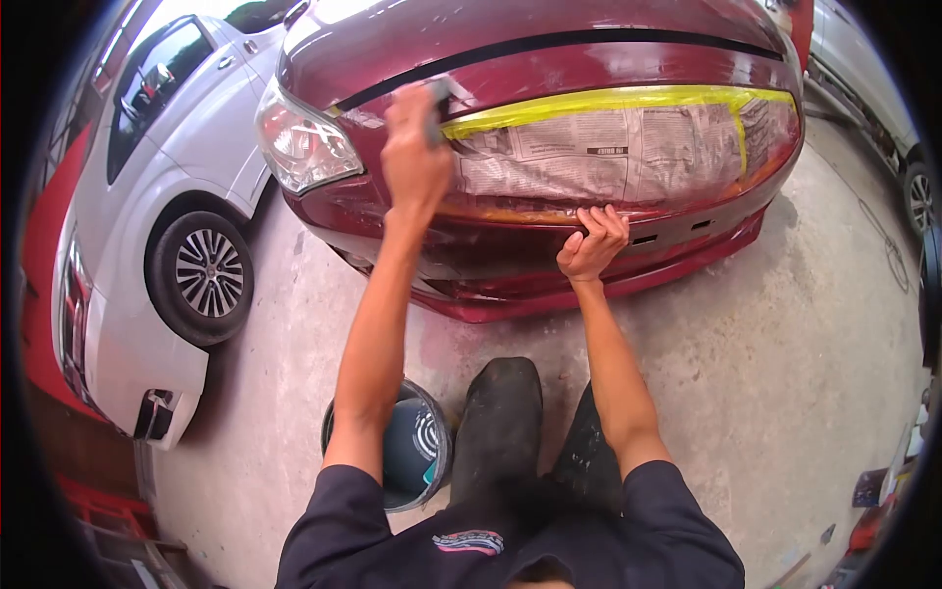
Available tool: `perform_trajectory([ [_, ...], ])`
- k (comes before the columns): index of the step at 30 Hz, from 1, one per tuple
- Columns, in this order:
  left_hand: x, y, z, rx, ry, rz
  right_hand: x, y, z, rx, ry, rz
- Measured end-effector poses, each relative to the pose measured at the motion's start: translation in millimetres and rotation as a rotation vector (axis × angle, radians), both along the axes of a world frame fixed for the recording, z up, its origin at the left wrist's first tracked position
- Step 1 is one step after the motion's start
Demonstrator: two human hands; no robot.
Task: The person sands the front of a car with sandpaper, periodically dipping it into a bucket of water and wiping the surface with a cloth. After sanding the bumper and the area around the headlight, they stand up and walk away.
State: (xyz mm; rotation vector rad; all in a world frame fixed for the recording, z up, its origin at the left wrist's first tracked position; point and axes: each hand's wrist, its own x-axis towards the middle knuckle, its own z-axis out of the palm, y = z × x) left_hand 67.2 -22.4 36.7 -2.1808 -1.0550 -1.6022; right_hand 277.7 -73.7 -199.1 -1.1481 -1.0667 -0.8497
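A dark red car front [549, 54] fills the upper middle. My left hand [417, 157], smeared by motion, is closed around a grey block [438, 110] that looks like a sanding block. It is against the red paint between the headlight [306, 142] and the papered grille area. Whitish streaks show on the paint nearby. Lower and to the right, my right hand [594, 240] curls its fingers over the upper edge of the bumper [510, 260]. Newspaper [549, 152] under clear film covers the grille area, with yellow masking tape [628, 101] along its top.
A black bucket [446, 456] with dark contents stands by my legs on the concrete floor [746, 393]. A white vehicle [128, 285] is close on the left. Another vehicle [873, 74] stands at the right, with a thin cable [893, 250] on the floor.
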Motion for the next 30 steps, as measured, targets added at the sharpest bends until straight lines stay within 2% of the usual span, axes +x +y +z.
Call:
perform_trajectory([
  [1,32,4,6,0.165,0.156,-0.025,1,0,0,0.000,-0.004,0.002],
  [2,72,1,12,0.147,0.231,-0.187,1,0,-2,-0.002,-0.008,0.002],
  [4,122,10,21,0.240,0.414,-0.230,0,-3,-5,-0.016,-0.008,0.002],
  [6,94,7,29,0.164,0.414,-0.185,4,1,-2,-0.010,-0.022,0.007],
  [10,-38,17,-6,0.141,0.156,0.159,3,-1,-4,-0.005,-0.008,0.015],
  [13,11,-1,7,-0.017,0.064,0.044,-1,0,-2,0.006,0.009,0.012],
  [14,42,7,5,0.210,0.229,-0.017,1,2,-1,0.004,0.002,0.007],
  [15,82,2,8,0.213,0.283,-0.175,4,3,-1,-0.003,-0.009,0.006],
  [16,113,9,13,0.300,0.342,-0.214,3,0,-5,-0.020,-0.018,0.008],
  [18,105,13,23,0.185,0.360,-0.200,4,3,0,-0.013,-0.024,-0.005],
  [20,48,-1,17,0.249,0.326,-0.052,0,-1,-1,-0.009,-0.009,0.001],
  [22,-15,5,4,0.145,0.191,0.125,0,-1,-1,-0.001,0.005,0.008],
  [25,19,-8,16,-0.073,0.137,0.107,-2,0,-2,-0.001,0.017,0.001],
  [26,45,9,11,0.201,0.197,0.021,-1,0,-2,-0.003,0.010,0.002],
  [28,89,19,19,0.405,0.311,-0.082,-1,3,-1,0.000,0.002,-0.008],
  [29,82,17,22,0.331,0.301,-0.076,0,2,-1,-0.003,-0.004,-0.006],
  [30,56,-11,33,0.055,0.338,0.006,1,0,-3,-0.009,-0.008,0.002],
])
